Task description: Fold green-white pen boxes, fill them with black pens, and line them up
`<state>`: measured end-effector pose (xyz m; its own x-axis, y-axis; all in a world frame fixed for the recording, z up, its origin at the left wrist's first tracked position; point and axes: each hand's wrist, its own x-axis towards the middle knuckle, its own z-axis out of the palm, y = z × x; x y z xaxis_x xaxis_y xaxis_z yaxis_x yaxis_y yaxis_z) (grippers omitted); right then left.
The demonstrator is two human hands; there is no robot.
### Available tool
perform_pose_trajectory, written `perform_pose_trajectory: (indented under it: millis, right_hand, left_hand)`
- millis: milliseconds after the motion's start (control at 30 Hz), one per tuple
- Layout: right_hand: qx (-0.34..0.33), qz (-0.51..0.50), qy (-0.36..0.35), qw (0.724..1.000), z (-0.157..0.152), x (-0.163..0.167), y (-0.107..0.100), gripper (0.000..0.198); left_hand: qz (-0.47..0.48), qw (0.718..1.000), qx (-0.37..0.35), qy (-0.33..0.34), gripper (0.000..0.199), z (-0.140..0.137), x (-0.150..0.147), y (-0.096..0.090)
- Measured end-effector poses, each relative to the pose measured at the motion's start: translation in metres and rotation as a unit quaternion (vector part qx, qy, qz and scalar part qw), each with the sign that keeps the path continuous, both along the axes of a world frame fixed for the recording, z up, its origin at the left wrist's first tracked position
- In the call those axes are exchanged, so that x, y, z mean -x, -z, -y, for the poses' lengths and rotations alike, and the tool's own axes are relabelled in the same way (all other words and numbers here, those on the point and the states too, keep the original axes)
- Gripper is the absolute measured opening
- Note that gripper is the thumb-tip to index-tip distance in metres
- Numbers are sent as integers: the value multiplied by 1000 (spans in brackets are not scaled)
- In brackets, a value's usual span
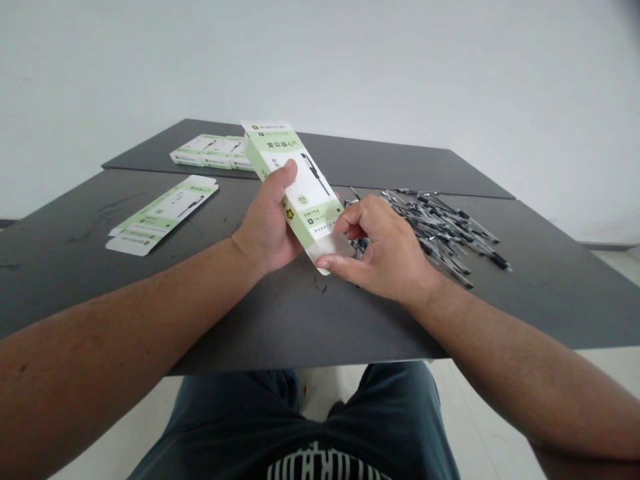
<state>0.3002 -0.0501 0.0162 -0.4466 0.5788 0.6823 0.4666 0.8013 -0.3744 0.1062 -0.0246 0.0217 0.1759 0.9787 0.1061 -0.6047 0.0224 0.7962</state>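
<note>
My left hand point(270, 223) is wrapped round a green and white cardboard pen box point(303, 177), its thumb across the printed front. The box is tilted above the table, its upper end leaning left and away from me. At the near lower end, my right hand point(387, 247) has its thumb and curled fingers on the end flap point(330, 248), which stands out from the box. The fingers of my left hand behind the box are mostly hidden, as is the inside of the box.
Loose black and clear pens point(445, 230) lie heaped on the dark grey table point(240, 327), right of the box. A flattened pen box point(165, 213) lies at the left. Several formed pen boxes point(210, 152) sit in a row farther back. A white wall point(320, 67) stands behind.
</note>
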Motion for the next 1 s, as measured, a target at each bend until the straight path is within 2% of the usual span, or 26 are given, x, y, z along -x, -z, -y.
perform_pose_trajectory:
  millis: [167,300,467,667,800,1000]
  right_hand:
    - [-11,17,36,999,1,2,-1,32]
    - [-29,21,37,999,1,3,-2,32]
    - [-34,31,42,998,3,5,-3,34]
    - [-43,25,20,999,2,4,-6,42]
    - [-46,23,27,998,2,4,-6,39]
    - [-55,-9,-17,998,1,-4,-7,38]
  left_hand:
    - [34,999,-16,22,38,0,-4,4]
    - [36,998,-12,45,36,5,-5,3]
    - [-10,997,-8,74,38,10,-4,0]
    - [10,997,-5,72,37,11,-5,-1]
    - [1,994,3,108,38,10,-4,0]
    - [-5,999,1,50,39,7,3,-7]
